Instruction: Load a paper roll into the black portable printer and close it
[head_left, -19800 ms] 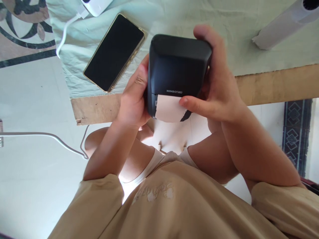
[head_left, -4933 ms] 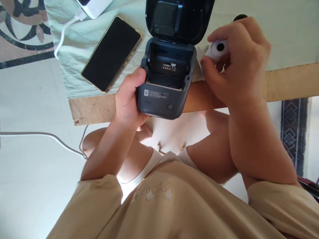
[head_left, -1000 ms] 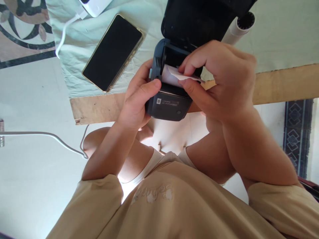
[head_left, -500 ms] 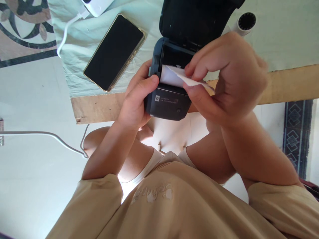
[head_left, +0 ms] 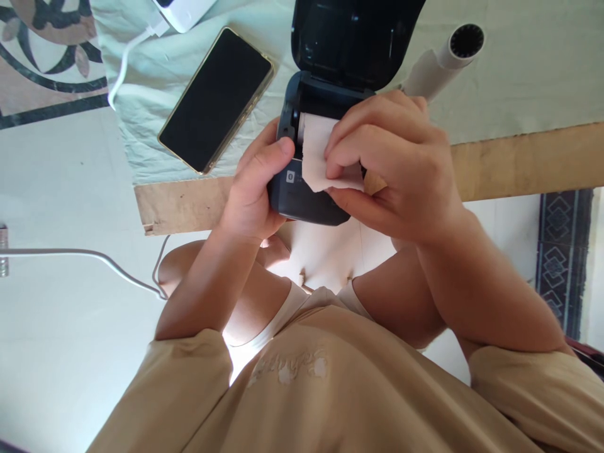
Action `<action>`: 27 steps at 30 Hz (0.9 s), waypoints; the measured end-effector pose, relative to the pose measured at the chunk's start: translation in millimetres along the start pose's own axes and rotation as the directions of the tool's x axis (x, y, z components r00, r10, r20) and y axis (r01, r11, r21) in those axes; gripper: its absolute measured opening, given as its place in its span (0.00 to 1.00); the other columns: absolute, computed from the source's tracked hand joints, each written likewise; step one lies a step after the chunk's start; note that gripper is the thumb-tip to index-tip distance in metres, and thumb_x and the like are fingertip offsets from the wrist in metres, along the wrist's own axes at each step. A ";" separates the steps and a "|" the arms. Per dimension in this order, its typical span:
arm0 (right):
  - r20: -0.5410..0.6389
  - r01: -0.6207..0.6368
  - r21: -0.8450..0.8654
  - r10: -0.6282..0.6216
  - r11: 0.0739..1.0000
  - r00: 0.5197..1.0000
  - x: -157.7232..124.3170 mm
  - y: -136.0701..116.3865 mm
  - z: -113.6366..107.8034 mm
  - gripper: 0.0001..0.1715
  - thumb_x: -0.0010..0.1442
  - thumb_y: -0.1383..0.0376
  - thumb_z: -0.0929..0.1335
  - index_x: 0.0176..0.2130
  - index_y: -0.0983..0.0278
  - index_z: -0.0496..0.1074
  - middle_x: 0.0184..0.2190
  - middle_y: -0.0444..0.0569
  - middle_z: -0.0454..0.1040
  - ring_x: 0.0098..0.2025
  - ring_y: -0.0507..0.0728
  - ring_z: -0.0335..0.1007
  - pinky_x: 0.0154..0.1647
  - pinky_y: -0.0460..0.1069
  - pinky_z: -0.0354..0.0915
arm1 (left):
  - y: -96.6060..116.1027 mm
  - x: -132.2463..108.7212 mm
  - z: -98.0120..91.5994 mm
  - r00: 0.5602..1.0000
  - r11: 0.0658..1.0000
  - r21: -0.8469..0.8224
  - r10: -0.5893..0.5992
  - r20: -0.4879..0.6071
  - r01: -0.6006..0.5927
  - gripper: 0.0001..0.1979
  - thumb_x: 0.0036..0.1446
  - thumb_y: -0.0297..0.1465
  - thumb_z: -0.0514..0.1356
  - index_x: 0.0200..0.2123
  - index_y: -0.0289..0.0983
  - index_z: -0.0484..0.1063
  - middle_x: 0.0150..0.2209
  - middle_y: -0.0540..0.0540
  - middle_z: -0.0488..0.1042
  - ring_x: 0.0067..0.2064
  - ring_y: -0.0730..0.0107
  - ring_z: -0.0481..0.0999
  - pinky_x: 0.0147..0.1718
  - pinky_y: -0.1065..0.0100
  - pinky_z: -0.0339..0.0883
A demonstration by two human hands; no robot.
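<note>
A small dark label printer (head_left: 311,204) with its lid (head_left: 349,38) flipped up is held over the table's front edge. My left hand (head_left: 257,182) grips the printer's left side, thumb on the upper rim. From the roll compartment a strip of white paper (head_left: 314,151) comes out toward me, its torn end lying over the printer's front. My right hand (head_left: 396,163) pinches the paper between thumb and fingers, covering the printer's right side. Most of the paper roll is hidden under the strip and my fingers.
A black-screened phone (head_left: 217,100) lies on the pale green cloth (head_left: 528,75) to the left. Behind it is a white device (head_left: 189,12) with a white cable (head_left: 123,69). A white cylindrical object (head_left: 438,66) with a dark round end lies behind my right hand. The wooden table edge (head_left: 189,204) runs across.
My right hand has moved left and drawn the paper strip forward, so its end now covers part of the printer's front. The printer and lid have shifted slightly left.
</note>
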State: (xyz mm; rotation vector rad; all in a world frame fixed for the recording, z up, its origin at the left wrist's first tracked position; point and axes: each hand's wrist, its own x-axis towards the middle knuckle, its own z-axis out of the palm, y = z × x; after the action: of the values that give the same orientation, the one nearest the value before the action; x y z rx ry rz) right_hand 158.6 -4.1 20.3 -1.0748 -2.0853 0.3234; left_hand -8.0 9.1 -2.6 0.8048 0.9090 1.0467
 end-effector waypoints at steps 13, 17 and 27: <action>0.012 0.073 0.022 -0.073 0.997 0.997 -0.8 0.2 -1.6 0.09 0.62 0.62 0.62 0.31 0.59 0.69 0.37 0.39 0.74 0.43 0.51 0.68 0.46 0.52 0.58 | 1.7 -2.6 1.2 0.999 0.998 -0.069 0.000 0.054 0.003 0.11 0.49 0.36 0.62 0.38 0.41 0.73 0.26 0.50 0.72 0.26 0.72 0.70 0.21 0.71 0.60; -0.017 0.086 0.012 -0.086 0.996 0.996 -1.5 -0.4 -1.0 0.04 0.57 0.64 0.65 0.30 0.58 0.69 0.36 0.39 0.74 0.42 0.51 0.69 0.44 0.52 0.58 | 3.4 -5.3 5.7 0.999 0.992 -0.130 0.010 0.053 -0.003 0.08 0.52 0.33 0.61 0.37 0.39 0.74 0.26 0.50 0.71 0.25 0.75 0.68 0.20 0.72 0.59; -0.191 0.172 0.018 -0.165 0.985 0.968 2.4 10.9 -6.7 0.08 0.57 0.60 0.65 0.31 0.62 0.70 0.33 0.46 0.71 0.38 0.50 0.67 0.41 0.50 0.65 | 7.0 -7.6 4.4 0.997 1.000 0.024 0.013 0.072 -0.015 0.09 0.53 0.38 0.63 0.36 0.40 0.72 0.31 0.48 0.74 0.31 0.68 0.74 0.26 0.69 0.64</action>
State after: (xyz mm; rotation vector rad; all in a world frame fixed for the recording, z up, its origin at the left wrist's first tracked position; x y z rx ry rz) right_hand 169.0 3.8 20.3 -0.8653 -1.9772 0.1656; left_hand -8.3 3.4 7.1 0.8651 0.8580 1.0142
